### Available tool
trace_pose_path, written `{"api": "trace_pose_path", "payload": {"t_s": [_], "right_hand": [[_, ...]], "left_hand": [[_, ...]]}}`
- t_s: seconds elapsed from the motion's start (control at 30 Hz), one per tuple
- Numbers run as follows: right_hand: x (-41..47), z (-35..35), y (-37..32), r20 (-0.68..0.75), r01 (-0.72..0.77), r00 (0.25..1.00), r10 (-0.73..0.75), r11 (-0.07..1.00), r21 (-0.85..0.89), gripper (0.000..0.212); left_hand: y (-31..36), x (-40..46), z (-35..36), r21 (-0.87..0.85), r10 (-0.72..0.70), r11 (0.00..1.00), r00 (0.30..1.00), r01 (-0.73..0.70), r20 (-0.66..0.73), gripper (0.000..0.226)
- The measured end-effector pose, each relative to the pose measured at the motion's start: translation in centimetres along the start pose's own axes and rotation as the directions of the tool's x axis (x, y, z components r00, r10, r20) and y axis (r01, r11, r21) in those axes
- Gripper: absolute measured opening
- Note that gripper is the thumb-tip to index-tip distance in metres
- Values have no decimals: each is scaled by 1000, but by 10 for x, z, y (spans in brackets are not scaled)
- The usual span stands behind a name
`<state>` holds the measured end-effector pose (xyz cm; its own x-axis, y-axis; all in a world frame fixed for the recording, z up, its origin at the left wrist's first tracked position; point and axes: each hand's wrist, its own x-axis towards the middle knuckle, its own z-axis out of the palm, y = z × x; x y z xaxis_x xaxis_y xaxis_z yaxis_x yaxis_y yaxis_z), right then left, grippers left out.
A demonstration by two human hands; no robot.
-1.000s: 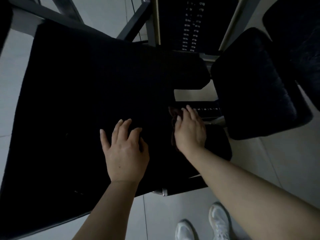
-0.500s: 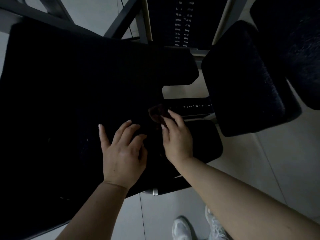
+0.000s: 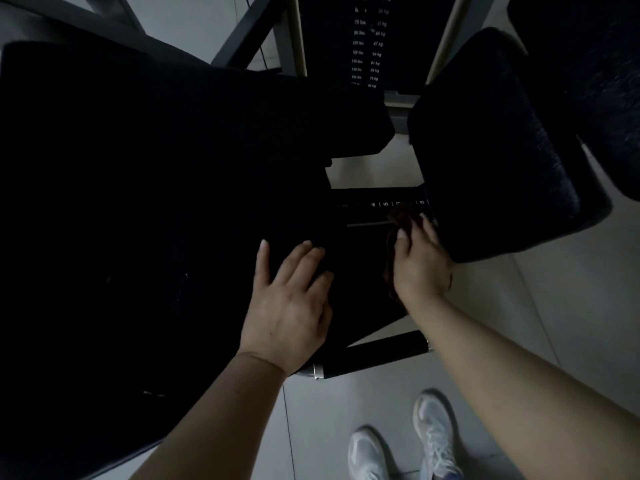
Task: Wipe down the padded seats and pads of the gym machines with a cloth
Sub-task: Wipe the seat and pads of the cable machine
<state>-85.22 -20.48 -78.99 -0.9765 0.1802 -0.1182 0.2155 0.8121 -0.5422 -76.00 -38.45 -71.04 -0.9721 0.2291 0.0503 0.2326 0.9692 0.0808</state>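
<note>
A large black padded seat (image 3: 156,185) fills the left and middle of the view. My left hand (image 3: 291,306) rests flat on its right part, fingers spread. A smaller black pad (image 3: 360,271) lies just right of it. There my right hand (image 3: 419,268) presses down on a dark reddish-brown cloth (image 3: 398,214), which shows past my fingertips and beside my palm. The cloth lies against the numbered adjustment rail (image 3: 381,204). A second thick black pad (image 3: 491,150) stands close to the right of my right hand.
The weight stack (image 3: 370,46) with printed numbers rises at the top middle between frame posts. A black round bar (image 3: 374,355) with a metal end juts out below the pads. My white shoes (image 3: 434,431) stand on the grey tiled floor (image 3: 571,306).
My right hand has slid the cloth leftward and then back right, up to the side of the right pad. My left hand stays flat on the seat.
</note>
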Motion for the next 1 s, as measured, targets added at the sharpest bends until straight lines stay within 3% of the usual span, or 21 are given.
{"api": "trace_pose_path", "payload": {"t_s": [0.03, 0.1, 0.2, 0.27, 0.4, 0.5, 0.6, 0.73, 0.9, 1.0], "right_hand": [[-14, 0, -10, -2, 9, 1000, -9, 999, -44, 47], [-58, 1, -28, 14, 200, 980, -199, 975, -100, 56], [-68, -6, -30, 164, 472, 874, -458, 880, -54, 60], [-32, -10, -19, 178, 420, 894, -411, 908, -12, 57], [27, -10, 1, 110, 121, 986, -122, 993, 13, 39], [19, -11, 7, 23, 50, 998, -50, 999, 0, 35], [-42, -9, -1, -79, 144, 985, -156, 980, -134, 42], [-86, -2, -45, 121, 437, 898, -422, 888, -143, 66], [23, -8, -53, 239, 260, 945, -222, 956, -139, 41], [-3, -19, -19, 192, 458, 874, -447, 889, -15, 43]], "left_hand": [[1, 2, 0, 15, -47, 999, 998, 46, 39, 44], [0, 4, -1, 48, -131, 991, 986, 126, 108, 52], [-2, 4, 1, 77, -157, 986, 975, 146, 158, 55], [-2, 5, 0, 72, -169, 985, 972, 160, 163, 55], [1, 6, -2, 63, -194, 980, 969, 187, 152, 53], [-1, 5, -3, 55, -205, 978, 967, 199, 152, 51], [-3, 6, -4, 63, -189, 982, 966, 180, 178, 50], [-6, 6, -3, 81, -160, 986, 971, 148, 176, 48], [0, 10, 2, 118, -227, 971, 959, 209, 168, 54], [3, 13, 5, 199, -298, 945, 935, 260, 190, 59]]}}
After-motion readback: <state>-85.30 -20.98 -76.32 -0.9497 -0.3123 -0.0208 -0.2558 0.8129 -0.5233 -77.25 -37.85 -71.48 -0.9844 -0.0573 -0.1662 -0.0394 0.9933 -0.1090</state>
